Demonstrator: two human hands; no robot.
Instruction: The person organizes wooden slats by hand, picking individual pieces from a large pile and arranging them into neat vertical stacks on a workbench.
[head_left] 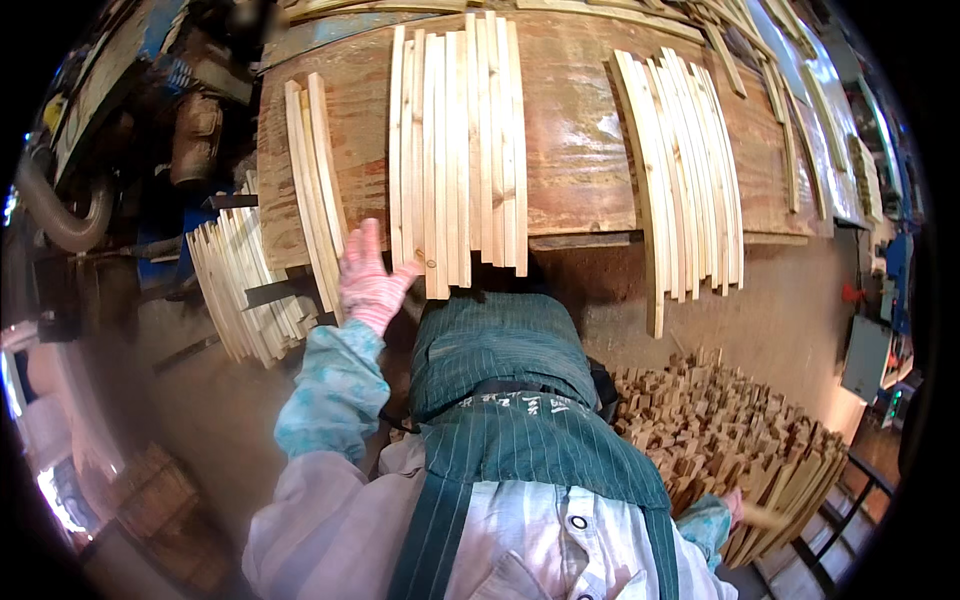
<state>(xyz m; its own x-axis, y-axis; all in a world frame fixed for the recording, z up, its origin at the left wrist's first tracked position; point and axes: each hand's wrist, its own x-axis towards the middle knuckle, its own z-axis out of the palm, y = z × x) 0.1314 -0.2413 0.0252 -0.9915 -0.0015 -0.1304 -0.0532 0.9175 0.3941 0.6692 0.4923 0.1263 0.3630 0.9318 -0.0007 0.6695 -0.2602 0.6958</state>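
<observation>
My left hand (369, 282) is open, thumb and fingers spread. It is beside the near ends of two wooden strips (318, 180) on the table's left side, with the larger row of pale strips (455, 150) just to its right. Whether it touches any strip I cannot make out. Low on the right, my right hand (735, 508) is partly hidden by its sleeve and smeared. A short wooden stick (766, 518) juts from it, over the edge of a big heap of short wood pieces (700, 430).
A third row of strips (685, 170) overhangs the front edge of the plywood table (575, 130). A stack of strips (240, 285) is left of the table, below a machine and pipe (85, 225). Loose strips (795, 140) line the right side. A grey box (868, 355) stands far right.
</observation>
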